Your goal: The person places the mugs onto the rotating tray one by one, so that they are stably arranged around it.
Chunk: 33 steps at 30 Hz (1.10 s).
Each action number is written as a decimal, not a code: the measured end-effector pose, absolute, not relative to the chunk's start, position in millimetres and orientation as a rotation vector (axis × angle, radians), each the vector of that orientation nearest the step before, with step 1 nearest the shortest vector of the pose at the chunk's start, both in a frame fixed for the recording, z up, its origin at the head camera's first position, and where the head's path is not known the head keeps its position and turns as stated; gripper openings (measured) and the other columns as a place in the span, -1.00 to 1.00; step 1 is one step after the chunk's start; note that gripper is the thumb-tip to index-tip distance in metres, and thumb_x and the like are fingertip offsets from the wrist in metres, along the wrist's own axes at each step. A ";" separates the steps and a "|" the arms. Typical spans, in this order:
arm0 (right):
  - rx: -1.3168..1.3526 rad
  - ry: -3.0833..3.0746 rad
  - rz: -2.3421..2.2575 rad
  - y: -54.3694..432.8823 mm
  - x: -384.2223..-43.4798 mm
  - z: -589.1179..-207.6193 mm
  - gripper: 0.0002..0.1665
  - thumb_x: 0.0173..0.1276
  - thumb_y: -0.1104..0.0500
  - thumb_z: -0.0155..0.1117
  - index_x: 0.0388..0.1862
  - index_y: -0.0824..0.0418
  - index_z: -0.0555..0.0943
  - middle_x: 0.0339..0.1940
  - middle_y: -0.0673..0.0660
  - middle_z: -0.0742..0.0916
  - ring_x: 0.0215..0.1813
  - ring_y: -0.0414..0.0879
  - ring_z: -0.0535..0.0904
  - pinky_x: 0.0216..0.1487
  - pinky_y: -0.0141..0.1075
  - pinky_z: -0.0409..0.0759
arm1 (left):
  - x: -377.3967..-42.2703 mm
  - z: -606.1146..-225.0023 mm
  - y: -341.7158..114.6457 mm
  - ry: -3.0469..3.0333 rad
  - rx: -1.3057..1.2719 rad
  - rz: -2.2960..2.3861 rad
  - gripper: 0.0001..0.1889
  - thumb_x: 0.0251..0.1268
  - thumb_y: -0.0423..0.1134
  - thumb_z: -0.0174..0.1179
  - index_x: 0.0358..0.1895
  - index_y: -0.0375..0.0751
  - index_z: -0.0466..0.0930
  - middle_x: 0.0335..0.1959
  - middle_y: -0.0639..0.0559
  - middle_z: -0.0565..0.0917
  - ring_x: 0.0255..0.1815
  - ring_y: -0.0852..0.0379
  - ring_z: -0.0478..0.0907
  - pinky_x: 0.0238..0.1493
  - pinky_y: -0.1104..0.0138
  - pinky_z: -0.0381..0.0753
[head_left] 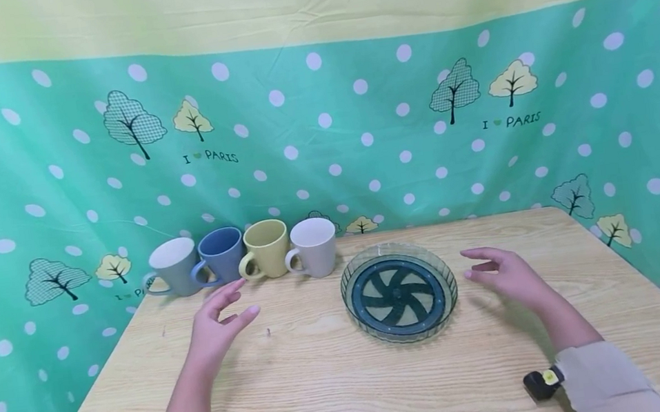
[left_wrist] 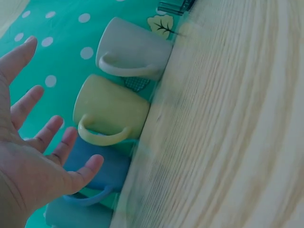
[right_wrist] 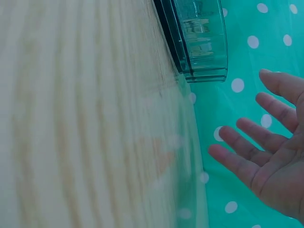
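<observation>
Four mugs stand in a row at the back left: a grey-blue mug, a blue mug, a yellow mug and a pale white mug, handles toward the left. In front of them my left hand hovers with fingers spread and holds nothing; the left wrist view shows its bare palm. A clear round tray with a dark green spoked base lies right of the mugs. Just beyond its right side, my right hand is raised, fingers apart and nothing in them.
The wooden table has a light grain and a bright glare spot near the front. Behind and along both sides hangs a green dotted cloth printed with trees. A small black camera sits on each wrist.
</observation>
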State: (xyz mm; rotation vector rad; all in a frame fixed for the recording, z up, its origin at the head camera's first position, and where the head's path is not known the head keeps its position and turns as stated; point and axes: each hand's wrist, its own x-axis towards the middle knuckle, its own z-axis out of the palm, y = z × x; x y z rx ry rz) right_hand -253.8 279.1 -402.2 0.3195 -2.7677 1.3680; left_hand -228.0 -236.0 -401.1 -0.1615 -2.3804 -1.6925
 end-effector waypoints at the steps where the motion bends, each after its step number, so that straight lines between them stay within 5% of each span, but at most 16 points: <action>1: 0.325 -2.773 1.378 278.8 -254.8 -402.3 -0.34 0.40 0.03 0.29 0.39 0.25 0.39 0.37 0.35 0.45 0.22 0.29 0.50 0.12 0.11 0.60 | -229.5 -401.6 -234.4 -2.372 -0.158 -1.706 -0.37 0.20 -0.19 0.39 0.34 -0.22 0.43 0.34 -0.04 0.38 0.31 0.00 0.33 0.14 0.33 0.53; 5: 0.365 -2.769 1.462 277.9 -258.9 -403.6 -0.32 0.39 0.08 0.29 0.40 0.29 0.36 0.38 0.36 0.42 0.22 0.30 0.50 0.07 -0.01 0.66 | -234.1 -402.8 -227.7 -2.353 -0.149 -1.745 -0.38 0.19 -0.17 0.41 0.32 -0.21 0.45 0.32 -0.04 0.41 0.30 0.01 0.34 0.04 0.54 0.52; 10: 0.464 -2.733 1.584 276.2 -262.5 -405.4 -0.34 0.39 0.25 0.24 0.39 0.43 0.29 0.38 0.47 0.37 0.21 0.36 0.48 0.00 -0.15 0.70 | -237.1 -402.7 -220.3 -2.322 -0.149 -1.790 -0.38 0.19 -0.19 0.40 0.32 -0.24 0.44 0.33 -0.06 0.42 0.29 -0.03 0.34 0.03 0.56 0.53; 33: 0.429 -2.633 2.217 271.5 -275.9 -413.8 -0.19 0.38 0.37 0.19 0.48 0.51 0.03 0.40 0.62 0.20 0.24 0.38 0.45 0.10 0.07 0.62 | -260.5 -404.9 -202.5 -2.318 -0.199 -1.863 -0.38 0.16 -0.23 0.42 0.30 -0.24 0.46 0.32 -0.07 0.41 0.29 -0.04 0.38 0.05 0.51 0.54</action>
